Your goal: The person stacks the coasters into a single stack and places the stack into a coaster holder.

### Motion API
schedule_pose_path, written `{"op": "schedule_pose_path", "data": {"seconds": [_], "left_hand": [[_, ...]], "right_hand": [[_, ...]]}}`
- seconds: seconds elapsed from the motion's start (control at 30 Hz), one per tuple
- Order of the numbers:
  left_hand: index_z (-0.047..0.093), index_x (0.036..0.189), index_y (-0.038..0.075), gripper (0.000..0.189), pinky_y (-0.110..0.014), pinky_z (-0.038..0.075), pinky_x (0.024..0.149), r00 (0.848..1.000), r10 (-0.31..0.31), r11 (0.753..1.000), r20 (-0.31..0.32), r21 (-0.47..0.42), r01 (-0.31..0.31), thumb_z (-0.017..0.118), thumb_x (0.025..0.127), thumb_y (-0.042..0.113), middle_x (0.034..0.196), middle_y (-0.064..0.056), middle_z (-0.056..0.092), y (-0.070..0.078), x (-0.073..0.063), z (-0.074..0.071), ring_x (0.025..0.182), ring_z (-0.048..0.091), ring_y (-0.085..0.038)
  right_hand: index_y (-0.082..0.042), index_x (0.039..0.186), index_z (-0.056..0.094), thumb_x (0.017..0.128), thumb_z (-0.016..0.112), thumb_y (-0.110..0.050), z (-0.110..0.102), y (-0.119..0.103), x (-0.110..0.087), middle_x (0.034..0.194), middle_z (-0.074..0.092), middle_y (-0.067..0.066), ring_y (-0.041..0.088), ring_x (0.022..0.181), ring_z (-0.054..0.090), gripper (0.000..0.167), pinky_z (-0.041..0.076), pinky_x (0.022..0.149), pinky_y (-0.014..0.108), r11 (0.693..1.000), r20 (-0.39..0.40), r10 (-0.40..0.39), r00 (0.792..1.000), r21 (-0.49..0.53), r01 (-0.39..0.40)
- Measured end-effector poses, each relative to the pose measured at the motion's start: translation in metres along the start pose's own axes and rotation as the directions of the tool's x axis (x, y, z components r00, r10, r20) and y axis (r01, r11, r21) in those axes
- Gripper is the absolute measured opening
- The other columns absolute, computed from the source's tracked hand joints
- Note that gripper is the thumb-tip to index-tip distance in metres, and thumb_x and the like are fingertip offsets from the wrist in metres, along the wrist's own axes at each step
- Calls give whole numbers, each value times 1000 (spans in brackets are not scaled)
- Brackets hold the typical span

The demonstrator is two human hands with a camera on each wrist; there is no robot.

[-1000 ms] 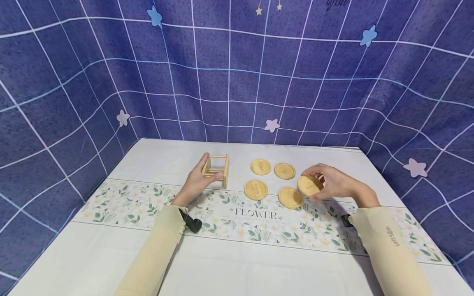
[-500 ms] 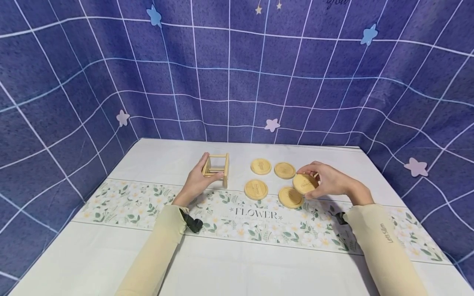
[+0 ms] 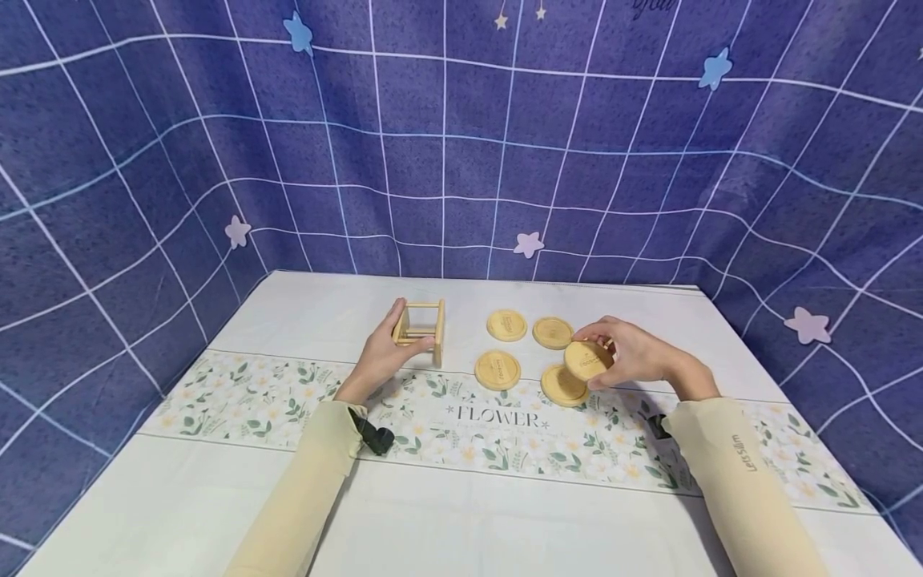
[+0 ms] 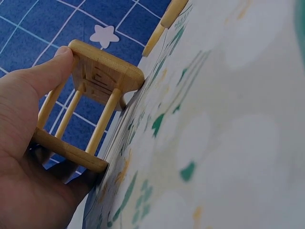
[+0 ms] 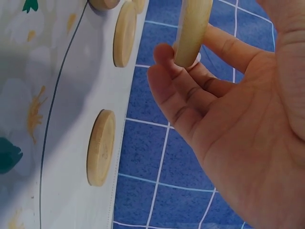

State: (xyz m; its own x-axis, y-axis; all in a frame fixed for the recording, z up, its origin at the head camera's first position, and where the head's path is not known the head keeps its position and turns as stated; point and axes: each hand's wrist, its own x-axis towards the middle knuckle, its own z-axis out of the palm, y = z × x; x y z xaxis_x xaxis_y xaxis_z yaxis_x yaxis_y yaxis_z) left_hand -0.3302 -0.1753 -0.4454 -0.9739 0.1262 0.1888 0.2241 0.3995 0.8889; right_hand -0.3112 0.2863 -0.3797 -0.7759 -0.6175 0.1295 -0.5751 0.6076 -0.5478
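My left hand (image 3: 384, 355) grips a small wooden coaster rack (image 3: 441, 336) by its sides, thumb on the near side. In the left wrist view, round rods join the two end panels of the rack (image 4: 105, 71), which stands on the table. My right hand (image 3: 634, 353) pinches a round wooden coaster (image 3: 586, 361) by its edge, tilted and raised off the table. Below it lies another coaster (image 3: 562, 389), partly covered in the head view. The right wrist view shows the held coaster (image 5: 193, 36) edge-on between thumb and fingers.
More coasters lie flat between the hands: one at back left (image 3: 507, 325), one at back right (image 3: 553, 332), one in front (image 3: 497, 369). Another coaster (image 5: 101, 148) shows in the right wrist view. A floral runner (image 3: 469, 441) crosses the white table; a blue curtain (image 3: 461, 160) hangs behind.
My right hand has carried the pinched coaster leftward, over the front right coaster. My left hand and the rack have stayed in place.
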Motion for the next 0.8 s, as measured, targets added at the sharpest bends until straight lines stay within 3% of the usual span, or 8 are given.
{"op": "schedule_pose_path", "data": {"seconds": [0.17, 0.37, 0.8], "left_hand": [[15, 179, 8, 109, -43, 12, 141, 1000, 5, 1000, 3, 2, -5, 87, 101, 29, 186, -10, 10, -1, 0, 0, 172, 8, -29], [14, 179, 8, 109, -42, 12, 141, 1000, 0, 1000, 1, 17, 0, 87, 101, 30, 186, -10, 10, 0, 0, -1, 172, 9, -29], [14, 179, 8, 110, -43, 12, 141, 1000, 3, 1000, 6, 13, -3, 87, 100, 31, 187, -9, 9, -1, 0, -2, 172, 8, -28]], "right_hand": [[0, 139, 72, 75, 104, -21, 3, 1, 2, 125, 67, 12, 27, 111, 59, 75, 56, 84, 34, 1000, -4, -9, 1000, 7, 9], [-1, 139, 73, 74, 104, -22, 8, 1, 7, 123, 67, 12, 24, 102, 59, 75, 54, 78, 27, 999, -7, -19, 1000, -32, 19], [-1, 141, 71, 78, 102, -23, 17, 0, 13, 124, 65, 14, 24, 106, 59, 74, 56, 82, 32, 998, 43, 18, 999, -56, -16]]}}
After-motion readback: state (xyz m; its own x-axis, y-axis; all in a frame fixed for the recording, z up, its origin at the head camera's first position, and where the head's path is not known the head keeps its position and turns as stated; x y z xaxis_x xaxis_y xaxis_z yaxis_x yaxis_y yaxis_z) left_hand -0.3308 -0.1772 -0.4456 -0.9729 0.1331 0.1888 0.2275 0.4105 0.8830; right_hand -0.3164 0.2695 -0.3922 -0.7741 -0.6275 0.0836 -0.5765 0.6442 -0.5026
